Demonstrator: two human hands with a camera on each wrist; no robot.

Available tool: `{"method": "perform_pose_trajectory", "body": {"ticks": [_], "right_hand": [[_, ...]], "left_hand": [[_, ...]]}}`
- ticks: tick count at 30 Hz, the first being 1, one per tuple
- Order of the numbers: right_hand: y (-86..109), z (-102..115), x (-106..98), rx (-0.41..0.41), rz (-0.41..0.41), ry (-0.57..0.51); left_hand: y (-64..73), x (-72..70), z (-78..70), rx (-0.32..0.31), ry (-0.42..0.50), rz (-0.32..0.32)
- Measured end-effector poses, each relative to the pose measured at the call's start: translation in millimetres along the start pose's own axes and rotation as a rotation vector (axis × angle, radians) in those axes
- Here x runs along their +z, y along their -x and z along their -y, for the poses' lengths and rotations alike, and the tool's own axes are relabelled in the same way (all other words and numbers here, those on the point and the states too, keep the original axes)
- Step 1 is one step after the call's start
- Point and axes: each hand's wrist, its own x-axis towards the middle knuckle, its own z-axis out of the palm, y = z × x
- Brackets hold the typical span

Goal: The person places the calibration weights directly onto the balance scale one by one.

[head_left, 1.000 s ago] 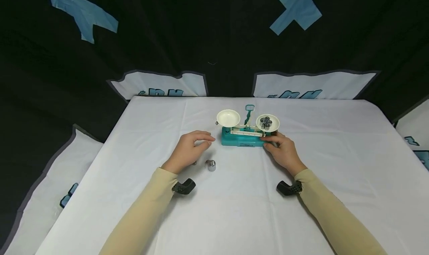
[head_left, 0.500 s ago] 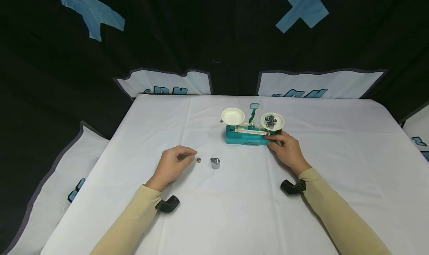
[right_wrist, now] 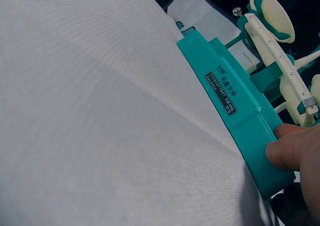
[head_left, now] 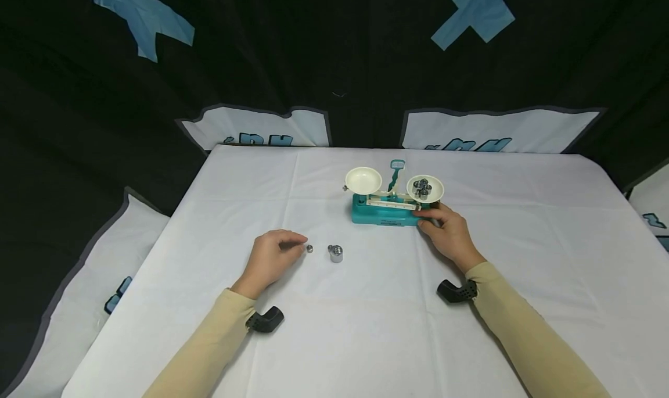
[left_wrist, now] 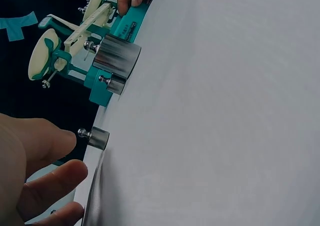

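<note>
A teal tray balance (head_left: 384, 214) stands at the back middle of the white table, two cream pans on top. Its left pan (head_left: 363, 180) is bare; several small metal weights (head_left: 422, 188) sit in the right one. My right hand (head_left: 449, 235) grips the right end of the base, its thumb (right_wrist: 286, 153) pressed on the front. My left hand (head_left: 272, 257) hovers at a small knobbed weight (left_wrist: 98, 138), fingers parted and a fingertip close to the knob. To the right stands a larger cylindrical weight (left_wrist: 116, 56) with another small weight (left_wrist: 117, 84) beside it.
White cloth covers the table (head_left: 355, 328). Behind it hangs a black curtain (head_left: 313, 55) with blue tape pieces (head_left: 473, 11) and white printed panels. Each wrist carries a black camera mount (head_left: 265, 320).
My left hand has moved left and toward me, away from the balance's left side, to the small weight. My right hand has stayed on the base. The head view has shifted slightly.
</note>
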Motion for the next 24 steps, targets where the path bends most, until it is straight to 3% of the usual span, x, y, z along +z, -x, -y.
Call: {"method": "perform_pose_trajectory", "body": {"ticks": [9,24], "right_hand": [[-0.4,0.6,-0.3,0.015,0.005,0.001],[1.5,3.8,0.8,-0.014,-0.038,-0.005]], "left_hand": [[-3.3,2.0,-5.3,-0.013,-0.017,0.032],[-8.2,4.6,-4.7,0.071,-0.061,0.053]]}}
